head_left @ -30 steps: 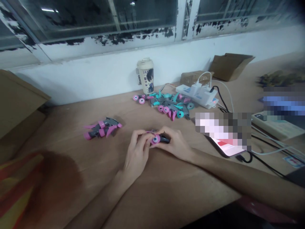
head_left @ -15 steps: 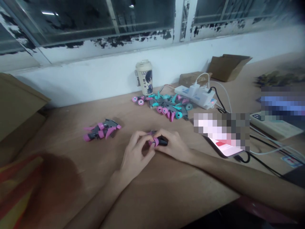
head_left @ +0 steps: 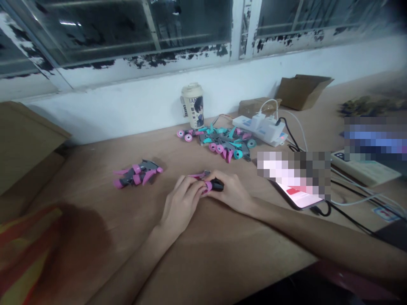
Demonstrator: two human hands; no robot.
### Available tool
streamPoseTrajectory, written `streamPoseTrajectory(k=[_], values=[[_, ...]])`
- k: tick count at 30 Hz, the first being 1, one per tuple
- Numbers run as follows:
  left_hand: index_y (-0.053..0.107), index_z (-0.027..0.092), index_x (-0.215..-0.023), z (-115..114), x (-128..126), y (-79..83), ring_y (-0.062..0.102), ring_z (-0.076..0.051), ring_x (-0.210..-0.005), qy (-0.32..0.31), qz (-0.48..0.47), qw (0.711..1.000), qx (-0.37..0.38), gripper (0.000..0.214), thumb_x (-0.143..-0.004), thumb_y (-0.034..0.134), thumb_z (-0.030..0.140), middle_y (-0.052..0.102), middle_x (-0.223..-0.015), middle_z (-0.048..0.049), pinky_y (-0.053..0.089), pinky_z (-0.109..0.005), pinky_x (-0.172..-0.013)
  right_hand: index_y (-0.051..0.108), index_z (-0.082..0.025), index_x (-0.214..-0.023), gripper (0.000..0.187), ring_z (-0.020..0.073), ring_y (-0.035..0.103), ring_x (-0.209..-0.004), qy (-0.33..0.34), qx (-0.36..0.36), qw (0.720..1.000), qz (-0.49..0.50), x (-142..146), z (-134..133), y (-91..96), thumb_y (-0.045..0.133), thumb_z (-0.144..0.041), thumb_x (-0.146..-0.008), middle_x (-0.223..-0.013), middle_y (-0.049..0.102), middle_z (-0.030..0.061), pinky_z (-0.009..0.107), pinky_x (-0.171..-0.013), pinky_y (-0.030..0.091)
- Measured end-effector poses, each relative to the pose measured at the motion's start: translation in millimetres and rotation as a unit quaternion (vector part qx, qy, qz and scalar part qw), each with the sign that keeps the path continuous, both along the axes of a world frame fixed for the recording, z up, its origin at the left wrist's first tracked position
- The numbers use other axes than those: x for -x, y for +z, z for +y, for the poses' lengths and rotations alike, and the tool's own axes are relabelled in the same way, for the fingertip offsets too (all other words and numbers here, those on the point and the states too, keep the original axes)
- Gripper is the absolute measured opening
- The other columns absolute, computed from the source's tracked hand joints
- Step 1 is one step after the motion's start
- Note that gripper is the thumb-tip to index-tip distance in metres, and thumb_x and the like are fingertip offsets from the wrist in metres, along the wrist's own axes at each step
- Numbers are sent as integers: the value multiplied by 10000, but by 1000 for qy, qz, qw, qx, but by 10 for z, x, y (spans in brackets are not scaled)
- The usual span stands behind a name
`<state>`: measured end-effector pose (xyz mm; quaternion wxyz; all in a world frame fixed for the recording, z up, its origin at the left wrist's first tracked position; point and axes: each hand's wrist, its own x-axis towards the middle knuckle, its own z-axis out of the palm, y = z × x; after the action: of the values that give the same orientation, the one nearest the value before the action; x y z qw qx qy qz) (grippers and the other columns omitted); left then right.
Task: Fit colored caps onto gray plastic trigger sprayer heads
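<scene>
Between my two hands, low over the table [head_left: 203, 254], is a pink and dark grey trigger sprayer head [head_left: 208, 186]. My left hand [head_left: 182, 199] has its fingers closed on the pink part. My right hand [head_left: 233, 190] grips the dark end from the other side, thumb and fingers bent around it. Fingers hide much of the sprayer head. To the left lies a small group of pink and grey sprayer heads [head_left: 138, 173]. Farther back sits a larger pile of turquoise, pink and grey sprayer heads [head_left: 224, 142].
A printed coffee cup [head_left: 194, 106] stands by the wall. Right of it are a white power strip [head_left: 263, 129] with cables and an open cardboard box [head_left: 302, 91]. A lit phone [head_left: 300, 197] lies beside my right forearm. Another cardboard box [head_left: 28, 140] stands left.
My left hand's fingers have drawn together and closed in on the sprayer head, and more of its pink trigger side shows behind them. My right hand has barely moved.
</scene>
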<state>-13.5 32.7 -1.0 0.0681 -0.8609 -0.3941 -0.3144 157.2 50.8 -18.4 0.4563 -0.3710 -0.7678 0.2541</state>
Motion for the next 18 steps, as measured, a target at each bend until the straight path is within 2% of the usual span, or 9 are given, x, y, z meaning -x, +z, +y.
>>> streamPoseTrajectory(k=[6, 12, 18], values=[[618, 204, -890, 9, 15, -57, 519, -160, -774, 30, -3, 998, -57, 155, -858, 492, 120, 555, -837, -33, 474, -249, -616, 579, -214, -837, 182, 140, 627, -777, -4, -7, 1000, -12, 11, -4, -5, 691, -322, -741, -843, 660, -14, 246, -696, 463], [612, 205, -849, -2, 0, -80, 535, -150, -809, 58, -63, 994, -66, 167, -856, 466, 124, 508, -904, -34, 492, -270, -686, 585, -235, -887, 174, 143, 639, -811, -3, -1, 1000, 7, 35, -60, 26, 668, -326, -765, -882, 669, -17, 248, -708, 482], [573, 206, -893, -18, 43, -85, 571, -155, -854, 45, -125, 988, -85, 127, -867, 483, 121, 586, -926, -35, 499, -284, -744, 570, -225, -927, 275, 175, 655, -872, -45, 35, 995, 87, 17, -33, -26, 694, -370, -729, -927, 684, 16, 300, -757, 515]])
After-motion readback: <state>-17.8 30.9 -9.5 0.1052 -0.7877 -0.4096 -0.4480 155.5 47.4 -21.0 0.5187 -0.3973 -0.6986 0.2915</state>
